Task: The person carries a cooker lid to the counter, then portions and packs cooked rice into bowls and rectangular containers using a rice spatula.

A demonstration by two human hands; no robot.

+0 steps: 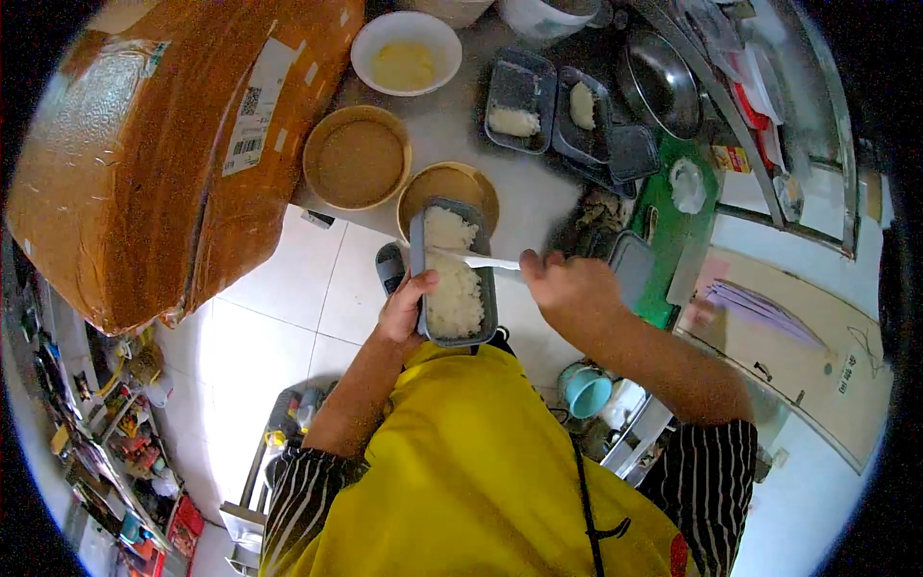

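Observation:
My left hand [405,306] grips the near left side of a grey plastic food container [492,317], its thumb over the rim. Cooked white rice [456,299] lies inside, with a gap across it near the far end. In my right hand [573,288] is the handle of a white utensil [490,262], perhaps a rice paddle or knife, whose blade crosses the rice at that gap. The container's far end overlaps a round brown paper bowl [461,184] at the counter's edge. Another brown paper bowl [357,159] stands to its left, with no food visible in it.
A large taped cardboard box [166,144] fills the left. Behind the bowls is a white bowl [406,54] with yellowish contents. Two grey containers [520,90] [577,141] hold rice lumps. A steel basin [660,86] and green board [667,238] stand right; a blue bucket [585,391] is below.

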